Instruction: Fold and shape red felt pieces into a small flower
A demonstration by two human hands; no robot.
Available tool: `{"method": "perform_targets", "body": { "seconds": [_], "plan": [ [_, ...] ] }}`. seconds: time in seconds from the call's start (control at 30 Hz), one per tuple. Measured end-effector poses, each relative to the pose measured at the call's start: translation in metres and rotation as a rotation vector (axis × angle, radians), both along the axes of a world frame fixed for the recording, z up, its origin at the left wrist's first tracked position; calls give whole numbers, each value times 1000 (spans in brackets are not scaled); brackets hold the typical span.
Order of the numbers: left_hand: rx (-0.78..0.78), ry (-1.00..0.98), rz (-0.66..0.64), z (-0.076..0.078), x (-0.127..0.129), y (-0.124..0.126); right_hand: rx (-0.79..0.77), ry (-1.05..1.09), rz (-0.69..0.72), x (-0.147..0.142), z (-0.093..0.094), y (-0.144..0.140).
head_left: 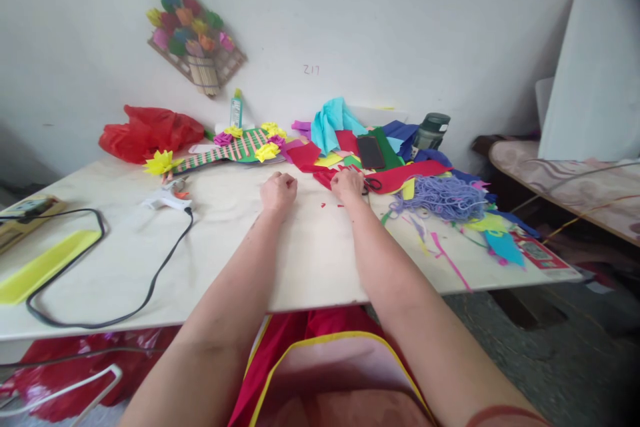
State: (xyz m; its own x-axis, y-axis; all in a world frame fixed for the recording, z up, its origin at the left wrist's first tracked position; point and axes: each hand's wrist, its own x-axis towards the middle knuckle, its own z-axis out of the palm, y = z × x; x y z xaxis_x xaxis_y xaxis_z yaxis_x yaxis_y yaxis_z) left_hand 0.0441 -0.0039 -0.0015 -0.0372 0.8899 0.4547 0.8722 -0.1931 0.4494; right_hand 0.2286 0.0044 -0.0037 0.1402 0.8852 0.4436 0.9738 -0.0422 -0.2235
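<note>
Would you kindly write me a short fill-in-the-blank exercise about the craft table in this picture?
1. The right hand rests on a strip of ____ felt.
2. The scissors beside that hand have ____ handles.
3. The heap of yarn is ____ in colour.
4. The cord of the glue gun is ____.

Missing words: red; black; purple; black

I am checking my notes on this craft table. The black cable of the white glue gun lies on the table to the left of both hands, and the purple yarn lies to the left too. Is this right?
Not quite. In the head view the black cable of the white glue gun does lie left of the left hand and right hand, but the purple yarn lies to the right of them.
</note>
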Motion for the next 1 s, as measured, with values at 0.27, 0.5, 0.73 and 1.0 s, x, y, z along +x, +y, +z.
{"method": "perform_targets", "body": {
  "seconds": [0.27,0.5,0.73,1.0],
  "plan": [
    [-56,-397,-113,4,6,1,96,187,15,-6,9,-3],
    [-314,-1092,-406,8,15,-5,142,327,200,-31,11,-4],
    [-274,-1317,-335,-1,11,4,125,329,268,-51,7,-7],
    [-272,-1234,-309,-5,8,9,98,489,2,-5,26,-7]
  ]
}}
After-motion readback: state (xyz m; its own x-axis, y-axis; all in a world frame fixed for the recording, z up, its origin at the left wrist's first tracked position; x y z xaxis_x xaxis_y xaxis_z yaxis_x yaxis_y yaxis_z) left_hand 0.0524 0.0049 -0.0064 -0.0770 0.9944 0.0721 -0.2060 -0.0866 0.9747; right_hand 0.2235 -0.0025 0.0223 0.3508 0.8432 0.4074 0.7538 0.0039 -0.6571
